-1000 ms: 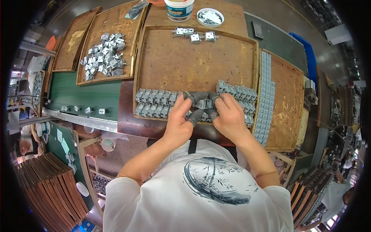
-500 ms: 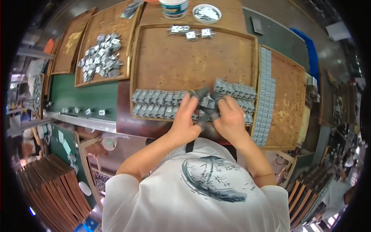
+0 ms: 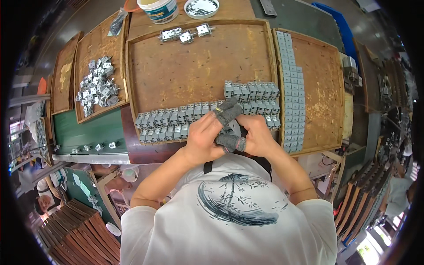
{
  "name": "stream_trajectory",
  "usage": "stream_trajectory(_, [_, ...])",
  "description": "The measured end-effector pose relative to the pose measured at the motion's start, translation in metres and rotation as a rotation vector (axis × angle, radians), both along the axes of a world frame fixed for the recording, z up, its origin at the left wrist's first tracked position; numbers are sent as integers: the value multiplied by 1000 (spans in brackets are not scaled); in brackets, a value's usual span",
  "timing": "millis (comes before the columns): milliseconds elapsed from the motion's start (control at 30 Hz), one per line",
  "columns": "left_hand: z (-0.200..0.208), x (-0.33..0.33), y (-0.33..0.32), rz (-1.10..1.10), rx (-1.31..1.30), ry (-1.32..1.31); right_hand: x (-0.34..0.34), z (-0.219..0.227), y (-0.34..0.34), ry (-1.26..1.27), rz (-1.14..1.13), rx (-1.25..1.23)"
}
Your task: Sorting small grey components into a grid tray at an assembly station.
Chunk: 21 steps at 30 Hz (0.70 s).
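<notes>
My left hand (image 3: pixel 206 133) and my right hand (image 3: pixel 257 136) meet over the front edge of the middle wooden tray (image 3: pixel 196 57). Dark grey covers are on some of the fingers. Pinched between the two hands is a small grey metal part (image 3: pixel 232 128), mostly hidden by the fingers. Rows of similar grey block-like parts (image 3: pixel 170 117) fill the near left of the tray, beside my left hand. More such rows (image 3: pixel 251 90) stand at its near right, just beyond my right hand. A few silver metal pieces (image 3: pixel 186 36) lie at the tray's far side.
A left-hand tray (image 3: pixel 122 84) holds a heap of loose silver pieces (image 3: pixel 99 84). Several more pieces (image 3: pixel 100 146) sit along the green table's edge. On the right, another tray (image 3: pixel 324 97) has columns of flat grey parts (image 3: pixel 293 92). Beyond stand a white bucket (image 3: pixel 159 11) and a round dish (image 3: pixel 201 8).
The whole view has turned slightly, so the trays appear shifted left. My hands have come closer together around the grey part, and my left fingers have folded over it.
</notes>
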<state>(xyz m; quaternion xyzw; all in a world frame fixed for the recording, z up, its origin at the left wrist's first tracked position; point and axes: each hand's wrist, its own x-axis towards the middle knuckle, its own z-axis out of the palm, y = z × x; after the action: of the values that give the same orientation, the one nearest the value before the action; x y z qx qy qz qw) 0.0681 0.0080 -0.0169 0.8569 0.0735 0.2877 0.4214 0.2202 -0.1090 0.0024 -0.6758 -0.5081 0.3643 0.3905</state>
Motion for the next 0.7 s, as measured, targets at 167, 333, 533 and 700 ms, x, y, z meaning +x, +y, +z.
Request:
stream_trajectory(167, [-4,16,4,-86,-150,39,11,-7,0,0,-12,11])
stream_trajectory(333, [-7,10,-11,-99,-259,5,14,-28,-15,62,153,33])
stream_trajectory(533, [-69,-8,-39,-109,-283,60,9,-11,-9,254,204,9])
stream_trajectory(700, [-41,-11,-40,86,-396,11,-2,-5,3,219,163,12])
